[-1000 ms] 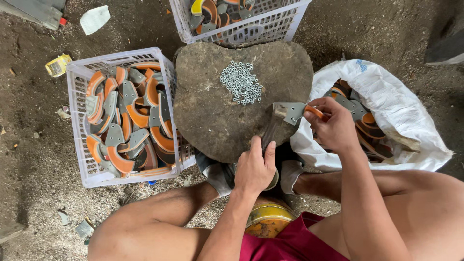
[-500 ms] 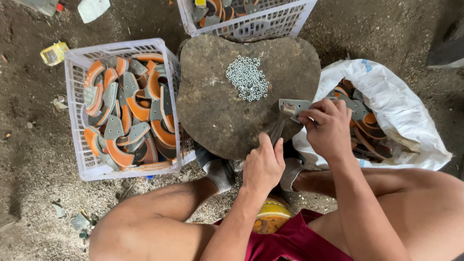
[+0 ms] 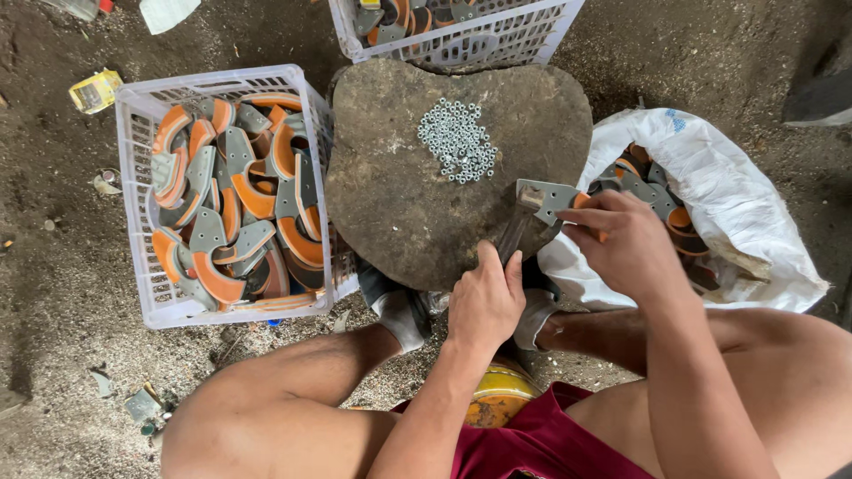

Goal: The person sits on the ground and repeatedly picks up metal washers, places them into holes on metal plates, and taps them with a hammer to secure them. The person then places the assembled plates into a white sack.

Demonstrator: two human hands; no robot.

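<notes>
I can't see what my left hand (image 3: 485,297) closes on: its fingers cover the dark shaft beneath. My right hand (image 3: 626,244) hides much of the grey plate (image 3: 546,197), so that grip is unclear too. The far crate (image 3: 461,34) is cut off by the top edge. The heap of small silver pieces (image 3: 458,140) is too small to tell nuts from washers.
</notes>
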